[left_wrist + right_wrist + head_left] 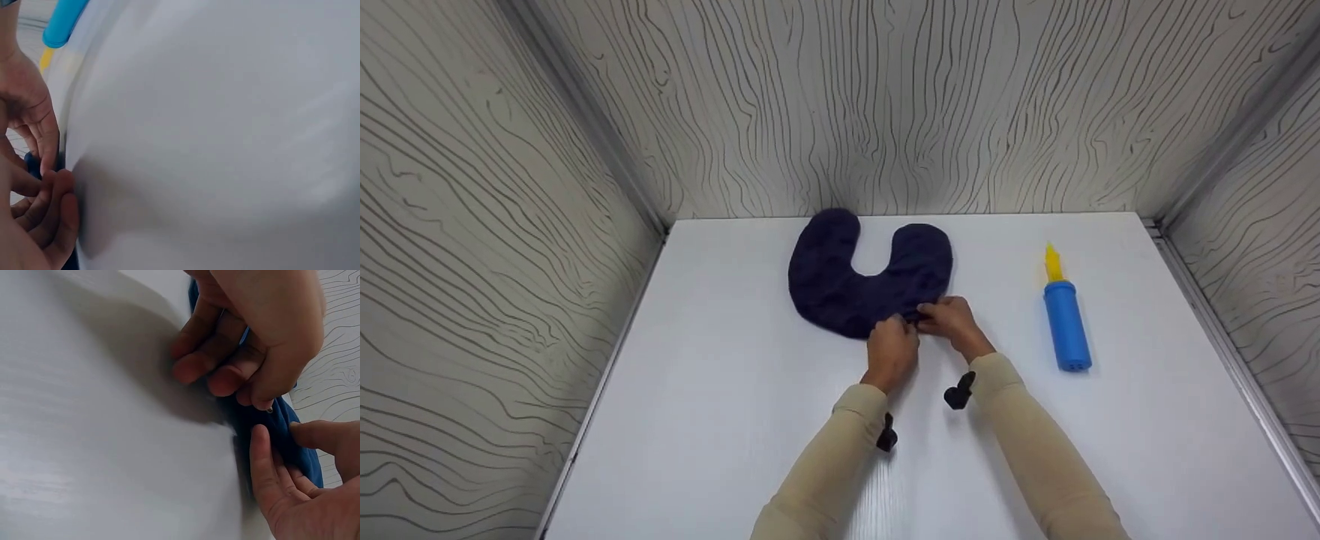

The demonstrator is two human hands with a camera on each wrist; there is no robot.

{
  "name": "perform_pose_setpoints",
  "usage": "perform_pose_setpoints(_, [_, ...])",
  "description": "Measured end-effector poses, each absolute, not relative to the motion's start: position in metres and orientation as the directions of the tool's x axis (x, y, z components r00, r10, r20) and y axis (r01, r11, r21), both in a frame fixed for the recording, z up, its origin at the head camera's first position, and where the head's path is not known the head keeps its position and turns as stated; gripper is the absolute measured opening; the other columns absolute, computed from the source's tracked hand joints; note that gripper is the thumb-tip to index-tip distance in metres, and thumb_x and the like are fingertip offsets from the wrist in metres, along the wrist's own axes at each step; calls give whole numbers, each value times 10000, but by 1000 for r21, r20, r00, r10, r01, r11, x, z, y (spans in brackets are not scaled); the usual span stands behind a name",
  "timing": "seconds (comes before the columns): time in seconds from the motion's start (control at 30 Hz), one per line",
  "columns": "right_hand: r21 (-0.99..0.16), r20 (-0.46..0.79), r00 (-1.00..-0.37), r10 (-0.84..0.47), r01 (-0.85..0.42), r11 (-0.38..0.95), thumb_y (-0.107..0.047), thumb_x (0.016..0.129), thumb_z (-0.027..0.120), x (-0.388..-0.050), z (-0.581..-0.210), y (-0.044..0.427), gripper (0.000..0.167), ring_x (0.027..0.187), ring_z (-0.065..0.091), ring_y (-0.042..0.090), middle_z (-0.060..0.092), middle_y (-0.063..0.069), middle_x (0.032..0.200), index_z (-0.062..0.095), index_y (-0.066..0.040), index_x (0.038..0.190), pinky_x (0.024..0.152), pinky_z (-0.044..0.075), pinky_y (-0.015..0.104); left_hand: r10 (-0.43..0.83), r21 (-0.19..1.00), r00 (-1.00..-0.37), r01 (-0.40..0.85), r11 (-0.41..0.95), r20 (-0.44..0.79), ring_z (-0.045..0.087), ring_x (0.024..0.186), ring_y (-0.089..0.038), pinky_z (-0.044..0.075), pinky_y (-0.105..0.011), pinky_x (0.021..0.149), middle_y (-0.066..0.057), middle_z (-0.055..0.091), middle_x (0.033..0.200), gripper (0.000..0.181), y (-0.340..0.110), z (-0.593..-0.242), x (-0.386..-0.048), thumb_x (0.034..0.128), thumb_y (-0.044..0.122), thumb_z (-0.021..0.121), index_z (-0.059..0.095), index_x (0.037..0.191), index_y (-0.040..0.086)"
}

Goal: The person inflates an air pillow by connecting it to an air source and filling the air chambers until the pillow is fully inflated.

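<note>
A navy U-shaped neck pillow point(832, 289) lies flat on the white table, its two ends pointing away from me. My left hand point(892, 352) pinches its near edge with curled fingers. Close beside it on the right, my right hand point(952, 324) holds the same edge between thumb and fingers. In the right wrist view, a tiny shiny bit shows at the fingertips of the left hand point(264, 332); its kind is too small to tell. There the right hand point(315, 495) has its thumb on the dark blue cloth point(287, 444) and its fingers at the edge.
A blue hand pump point(1067, 326) with a yellow nozzle point(1053, 262) lies right of the pillow, nozzle pointing away. Wood-grain patterned walls point(885, 105) enclose the white table point(712, 375) at the back and both sides.
</note>
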State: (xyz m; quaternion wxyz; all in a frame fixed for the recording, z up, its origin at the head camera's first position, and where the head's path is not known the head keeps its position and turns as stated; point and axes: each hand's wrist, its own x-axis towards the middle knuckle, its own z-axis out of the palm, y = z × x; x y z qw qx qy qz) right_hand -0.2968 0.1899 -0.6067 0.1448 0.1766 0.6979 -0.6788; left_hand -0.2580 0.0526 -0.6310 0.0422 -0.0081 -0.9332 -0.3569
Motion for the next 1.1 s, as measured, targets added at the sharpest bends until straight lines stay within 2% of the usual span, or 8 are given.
perform_pose_setpoints(0.17, [-898,-439,-896,69,439,-10,-34,1011,657,-297,-608,190,145,665,729,101,671,63,851,519,-39,967,687,648,240,-38,776,-994,56,628,102,698,666,-157,582,-353,619,-26,731,725,159,51,-640,-260,973,141,695,723,828,82])
perform_pose_setpoints(0.3, [-893,-449,-891,66,447,-45,-34,1026,647,-296,-608,191,149,701,739,119,667,92,913,540,35,1103,719,660,263,-22,873,-999,19,488,34,640,524,-103,539,-275,533,5,677,613,174,49,-635,-257,1007,115,661,721,853,61])
perform_pose_setpoints(0.43, [-880,-471,-880,58,464,-102,-30,1040,626,-296,-608,190,462,742,744,128,646,152,1052,453,151,1428,767,667,281,-26,917,-999,-36,397,-28,602,467,-84,489,-226,478,37,642,587,182,49,-634,-256,1030,112,646,705,864,67])
perform_pose_setpoints(0.53, [-874,-476,-878,48,467,-133,-18,1044,610,-295,-609,190,585,763,745,132,642,187,1114,356,180,1532,784,667,289,-38,921,-998,-54,387,-43,590,470,-68,479,-211,477,50,632,590,185,48,-634,-256,1028,113,656,696,852,76])
perform_pose_setpoints(0.77, [-882,-460,-886,60,448,-147,-3,1039,614,-295,-609,191,488,785,738,131,699,125,984,452,190,1457,784,666,293,-39,918,-999,-39,395,-26,595,477,-68,486,-214,509,39,640,590,182,44,-635,-257,1016,110,667,689,838,77])
perform_pose_setpoints(0.97, [-884,-453,-890,49,441,-155,-2,1035,623,-296,-611,190,520,827,728,144,700,134,1015,438,195,1479,839,667,324,-26,920,-1000,-18,390,-8,601,482,-76,496,-219,527,30,647,594,181,40,-636,-257,1011,111,670,683,832,85])
perform_pose_setpoints(1.1, [-881,-458,-888,49,445,-163,6,1032,626,-296,-612,189,477,816,730,149,712,142,994,475,196,1443,866,667,348,-23,919,-1000,-14,394,-5,596,483,-72,491,-226,528,39,637,590,188,37,-637,-256,1007,106,666,671,820,92])
